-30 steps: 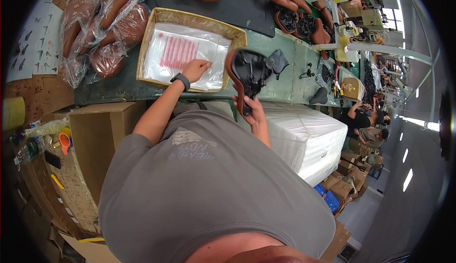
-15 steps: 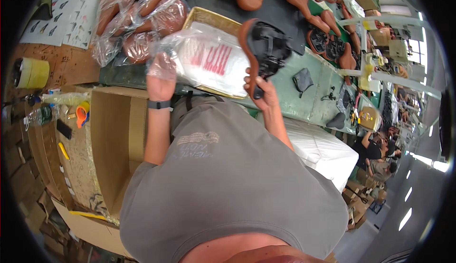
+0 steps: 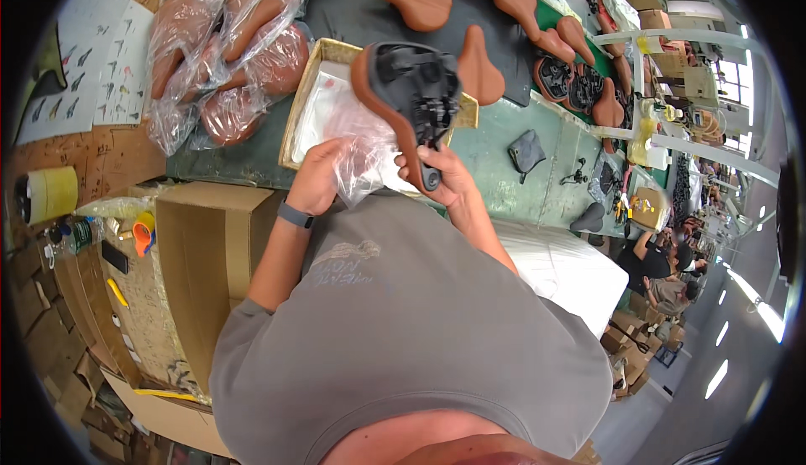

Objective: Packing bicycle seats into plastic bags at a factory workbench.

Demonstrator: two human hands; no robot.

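Observation:
My right hand (image 3: pixel 445 178) grips a brown bicycle saddle (image 3: pixel 413 87) by its narrow nose, with the black underside facing me. Beside it, my left hand (image 3: pixel 315 181) is closed on a clear plastic bag (image 3: pixel 361 167), which hangs crumpled next to the saddle's nose. Whether the bag touches the saddle cannot be made out. Behind both hands lies a shallow tan cardboard box (image 3: pixel 295 129) holding flat white and clear plastic bags, partly covered by the saddle. Another brown saddle (image 3: pixel 481 70) lies just beyond, right of the held one.
Bagged brown saddles (image 3: pixel 260 37) are piled at the left; several unbagged ones, such as one saddle (image 3: pixel 416 3), lie on a black mat (image 3: pixel 353 3). An open carton (image 3: pixel 197 238) stands by my left arm. A black pouch (image 3: pixel 526 154) rests on the green table (image 3: pixel 491 142).
My left hand has moved right with the bag, from over the box's left side to beside the saddle. The held saddle has shifted left, uncovering another saddle behind it.

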